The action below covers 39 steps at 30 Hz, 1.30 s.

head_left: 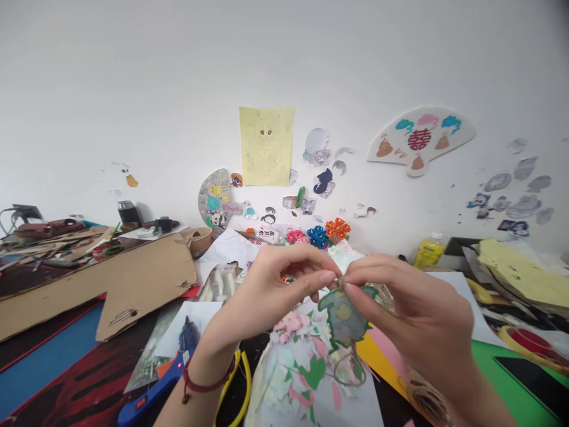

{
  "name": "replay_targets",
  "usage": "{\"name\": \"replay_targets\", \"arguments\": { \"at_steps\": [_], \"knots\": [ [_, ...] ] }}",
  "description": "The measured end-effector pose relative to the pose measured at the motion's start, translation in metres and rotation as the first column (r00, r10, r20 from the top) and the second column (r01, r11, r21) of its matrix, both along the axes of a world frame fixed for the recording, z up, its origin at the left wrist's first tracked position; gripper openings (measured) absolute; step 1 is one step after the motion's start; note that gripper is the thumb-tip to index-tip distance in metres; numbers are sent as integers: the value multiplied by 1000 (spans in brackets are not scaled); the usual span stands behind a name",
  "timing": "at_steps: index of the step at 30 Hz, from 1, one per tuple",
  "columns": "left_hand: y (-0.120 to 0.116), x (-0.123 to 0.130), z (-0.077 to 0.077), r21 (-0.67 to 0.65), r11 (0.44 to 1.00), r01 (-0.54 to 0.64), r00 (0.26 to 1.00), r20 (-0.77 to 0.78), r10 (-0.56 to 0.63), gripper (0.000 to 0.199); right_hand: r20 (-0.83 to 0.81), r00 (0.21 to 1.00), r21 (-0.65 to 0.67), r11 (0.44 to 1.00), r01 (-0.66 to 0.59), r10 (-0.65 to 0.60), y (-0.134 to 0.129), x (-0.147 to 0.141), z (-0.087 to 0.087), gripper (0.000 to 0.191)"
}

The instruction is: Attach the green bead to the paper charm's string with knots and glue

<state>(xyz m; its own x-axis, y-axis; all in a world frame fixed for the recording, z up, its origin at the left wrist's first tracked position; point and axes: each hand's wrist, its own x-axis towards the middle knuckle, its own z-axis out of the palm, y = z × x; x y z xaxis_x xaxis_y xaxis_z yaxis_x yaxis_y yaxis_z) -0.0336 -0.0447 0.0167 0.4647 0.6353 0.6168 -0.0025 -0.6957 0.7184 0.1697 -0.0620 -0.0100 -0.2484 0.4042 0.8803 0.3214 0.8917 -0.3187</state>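
Note:
Both hands meet at the centre of the head view. My left hand, with a dark red cord bracelet at the wrist, pinches thin twine between thumb and index finger. My right hand pinches the same twine just above a grey-green ornament with a green edge. The ornament hangs below the fingertips, and a loop of twine dangles under it. Beneath lies a white sheet strewn with pink, green and white paper scraps.
A blue glue gun and yellow-handled scissors lie at lower left, near cardboard. Twine coil, green sheet and dark phone are at right. Colourful flowers stand by the wall.

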Motion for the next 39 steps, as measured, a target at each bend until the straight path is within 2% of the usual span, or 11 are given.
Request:
{"name": "replay_targets", "arguments": {
  "at_steps": [11,18,22,25,27,29,31,32,33,36,39],
  "knots": [
    [1,0,-2,-23,999,24,999,25,-23,16,11,1000,16,1000,0,0,-1,0,2,18],
    [-17,-28,-5,82,939,-334,942,62,330,16,35,999,-27,999,29,-28,2,-1,-2,15],
    [-47,-67,-44,-14,884,-468,882,-74,466,15,82,996,-56,998,31,-26,5,-6,-7,10],
    [-75,-101,-95,-112,729,-676,735,-184,653,21,50,996,-177,982,-63,73,11,-17,-15,8],
    [-92,-122,-132,-84,594,-800,594,-256,763,24,-30,980,-336,921,-194,196,18,-30,-26,8],
    [-105,-141,-164,62,434,-899,394,-319,862,27,-142,944,-515,792,-327,297,27,-47,-44,9],
    [-112,-155,-187,294,254,-922,134,-373,918,24,-260,885,-693,564,-449,386,32,-69,-68,19],
    [-113,-161,-194,397,231,-888,62,-394,917,24,-332,859,-761,427,-488,391,33,-80,-82,22],
    [-113,-165,-199,479,234,-846,7,-429,903,26,-342,849,-789,368,-493,403,33,-91,-95,24],
    [-106,-173,-205,603,276,-749,-111,-524,844,34,-330,820,-842,247,-480,468,25,-118,-125,25],
    [-95,-178,-210,618,315,-720,-126,-563,817,32,-348,803,-863,169,-476,484,22,-133,-138,25]
  ]
}}
